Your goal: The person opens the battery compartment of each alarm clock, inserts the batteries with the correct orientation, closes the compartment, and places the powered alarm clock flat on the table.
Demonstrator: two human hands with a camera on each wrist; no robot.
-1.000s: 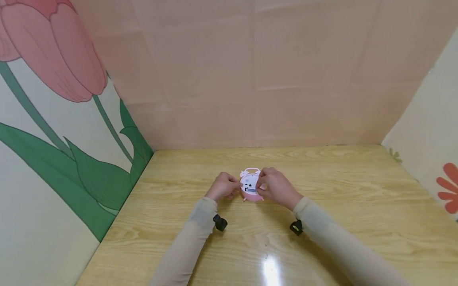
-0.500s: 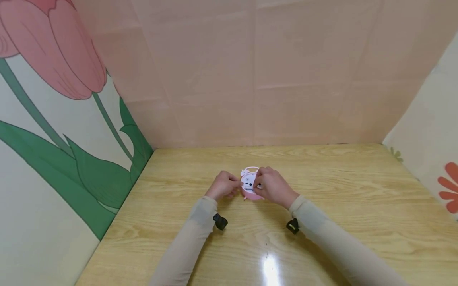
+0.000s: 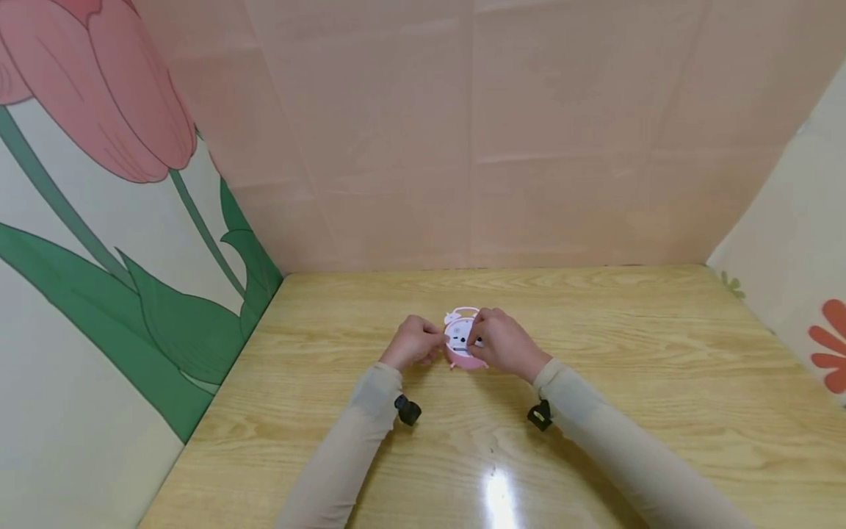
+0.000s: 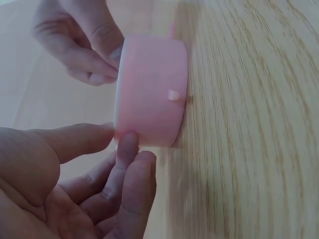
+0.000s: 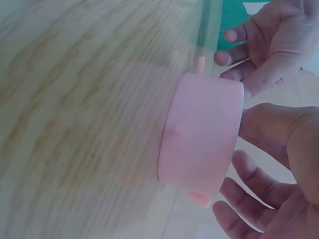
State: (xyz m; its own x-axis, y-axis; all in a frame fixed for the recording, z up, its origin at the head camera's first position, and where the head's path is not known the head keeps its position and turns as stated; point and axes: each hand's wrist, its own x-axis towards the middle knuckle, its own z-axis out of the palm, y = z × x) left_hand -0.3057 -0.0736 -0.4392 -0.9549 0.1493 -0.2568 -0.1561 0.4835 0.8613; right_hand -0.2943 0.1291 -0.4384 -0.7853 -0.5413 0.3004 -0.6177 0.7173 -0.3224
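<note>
A pink alarm clock (image 3: 468,363) lies on the wooden table with its white back up and its handle away from me. Small black knobs and a dark slot, low on the back, show between the hands. My left hand (image 3: 414,342) holds the clock's left edge, thumb at the rim and a fingertip against the pink side (image 4: 152,89). From the right, my right hand (image 3: 507,344) reaches over the back with bent thumb and forefinger close together beside the slot. In the left wrist view the right thumb (image 4: 113,52) touches the white rim; what lies between those fingertips is hidden.
The wooden table (image 3: 317,323) ends at a pink-covered back wall (image 3: 463,147). A tulip-patterned wall (image 3: 86,294) bounds the left, a flowered one (image 3: 806,242) the right. Each wrist carries a small black camera (image 3: 407,411).
My right hand has shifted slightly left over the clock's back, covering a grey-blue piece seen earlier at the slot. The left hand has stayed at the clock's edge.
</note>
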